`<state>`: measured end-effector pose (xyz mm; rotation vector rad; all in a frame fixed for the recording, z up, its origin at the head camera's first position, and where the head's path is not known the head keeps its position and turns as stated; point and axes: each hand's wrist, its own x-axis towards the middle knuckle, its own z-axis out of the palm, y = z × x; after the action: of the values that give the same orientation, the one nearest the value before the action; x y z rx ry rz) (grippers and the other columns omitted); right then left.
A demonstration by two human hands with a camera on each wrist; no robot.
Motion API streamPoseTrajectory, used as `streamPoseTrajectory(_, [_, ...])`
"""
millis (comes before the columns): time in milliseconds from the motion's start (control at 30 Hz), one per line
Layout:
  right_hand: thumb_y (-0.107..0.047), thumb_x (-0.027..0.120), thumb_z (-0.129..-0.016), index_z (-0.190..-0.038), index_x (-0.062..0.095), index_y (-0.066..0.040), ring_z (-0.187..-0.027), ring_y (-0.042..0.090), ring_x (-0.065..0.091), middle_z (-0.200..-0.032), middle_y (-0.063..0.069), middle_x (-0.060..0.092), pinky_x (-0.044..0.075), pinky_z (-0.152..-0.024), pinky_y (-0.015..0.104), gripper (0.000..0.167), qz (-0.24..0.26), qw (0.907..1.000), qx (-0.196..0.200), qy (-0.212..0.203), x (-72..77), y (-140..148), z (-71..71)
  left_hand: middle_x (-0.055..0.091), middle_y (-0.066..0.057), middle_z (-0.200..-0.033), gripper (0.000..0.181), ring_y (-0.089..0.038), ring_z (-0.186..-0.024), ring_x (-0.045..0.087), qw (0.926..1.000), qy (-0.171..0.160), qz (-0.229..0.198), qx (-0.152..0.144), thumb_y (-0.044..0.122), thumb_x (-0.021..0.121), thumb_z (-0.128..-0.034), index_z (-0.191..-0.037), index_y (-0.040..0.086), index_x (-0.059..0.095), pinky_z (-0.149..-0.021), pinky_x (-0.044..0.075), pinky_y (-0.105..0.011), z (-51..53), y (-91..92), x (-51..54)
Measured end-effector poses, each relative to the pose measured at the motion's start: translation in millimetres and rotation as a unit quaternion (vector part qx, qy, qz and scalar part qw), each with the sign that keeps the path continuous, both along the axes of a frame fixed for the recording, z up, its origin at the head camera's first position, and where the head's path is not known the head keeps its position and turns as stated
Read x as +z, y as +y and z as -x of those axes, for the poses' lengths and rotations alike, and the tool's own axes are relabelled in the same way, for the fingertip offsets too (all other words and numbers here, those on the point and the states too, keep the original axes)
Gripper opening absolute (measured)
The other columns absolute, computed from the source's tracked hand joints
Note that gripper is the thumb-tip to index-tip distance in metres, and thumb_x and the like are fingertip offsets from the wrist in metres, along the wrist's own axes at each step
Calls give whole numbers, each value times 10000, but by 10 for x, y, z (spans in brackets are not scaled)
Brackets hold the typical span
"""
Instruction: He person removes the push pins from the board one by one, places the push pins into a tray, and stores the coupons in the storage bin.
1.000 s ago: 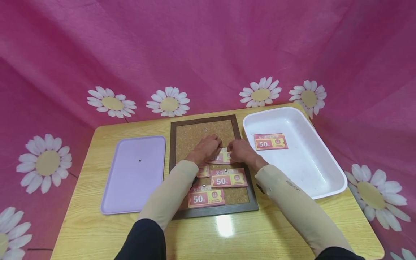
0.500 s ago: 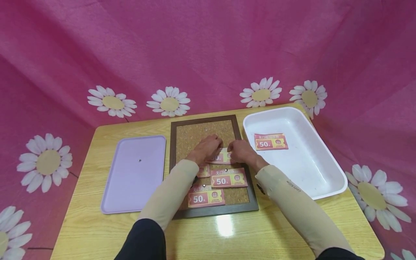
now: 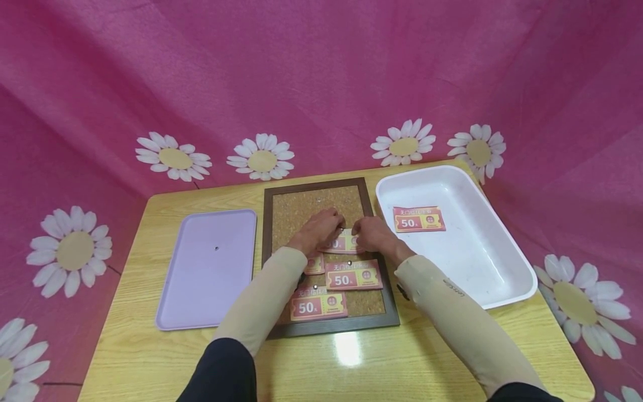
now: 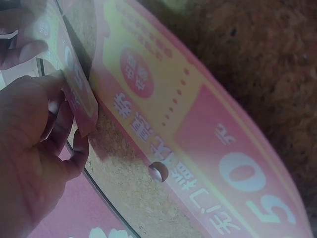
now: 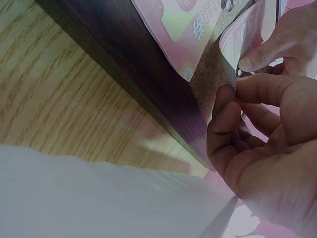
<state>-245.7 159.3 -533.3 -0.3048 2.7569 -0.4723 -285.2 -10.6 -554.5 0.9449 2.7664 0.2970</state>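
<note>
Both hands meet over a framed corkboard. My left hand pinches the top edge of a pink and yellow "50" coupon, its thumb beside a small metal pushpin in the right wrist view. At the coupon's other end, my right hand holds the edge between thumb and curled fingers. Nearer the front lie other coupons: one at the right, one at the front, and one partly under my left arm. Metal pins show at the tops of two of them.
A white tub stands to the right of the board with one coupon inside. On the left lies a flat purple tray, with one small pin-like thing on it. A pink flowered cloth hangs behind the wooden table.
</note>
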Motion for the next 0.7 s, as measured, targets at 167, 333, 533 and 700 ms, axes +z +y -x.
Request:
streamPoseTrajectory(167, [-98, 631, -792, -1090, 705, -89, -1036, 279, 627, -1122, 102, 700, 483, -952, 387, 307, -15, 9999, -48, -88, -15, -3, 4, 574, 27, -1085, 180, -145, -979, 543, 9999, -59, -75, 67, 190, 558, -967, -1117, 183, 658, -897, 473, -311, -7, -6, -2])
streamPoseTrajectory(333, [-110, 648, -789, -1088, 703, -97, -1012, 265, 621, -1117, 94, 700, 484, -944, 377, 304, 17, 9998, -117, -167, -12, -2, 9, 569, 20, -1098, 171, -154, -1005, 547, 9999, -101, -70, 67, 184, 550, -967, -1103, 175, 653, -925, 465, -310, -4, -9, -2])
streamPoseTrajectory(533, [-105, 652, -779, -1077, 701, -92, -1002, 268, 625, -1103, 99, 699, 488, -931, 378, 302, 69, 9998, -69, -153, 10, -1, -2, 574, -5, -1135, 217, -166, -1044, 560, 9994, -264, -200, 35, 157, 548, -958, -1142, 152, 663, -974, 456, -306, 25, -27, 10])
streamPoseTrajectory(700, [-102, 653, -774, -1073, 703, -87, -986, 265, 624, -1096, 99, 700, 489, -923, 379, 304, 76, 9999, -59, -134, 10, 4, -8, 584, -3, -1116, 222, -158, -1006, 564, 9989, -348, -308, -8, 148, 558, -949, -1134, 161, 680, -936, 471, -303, 29, -40, 22])
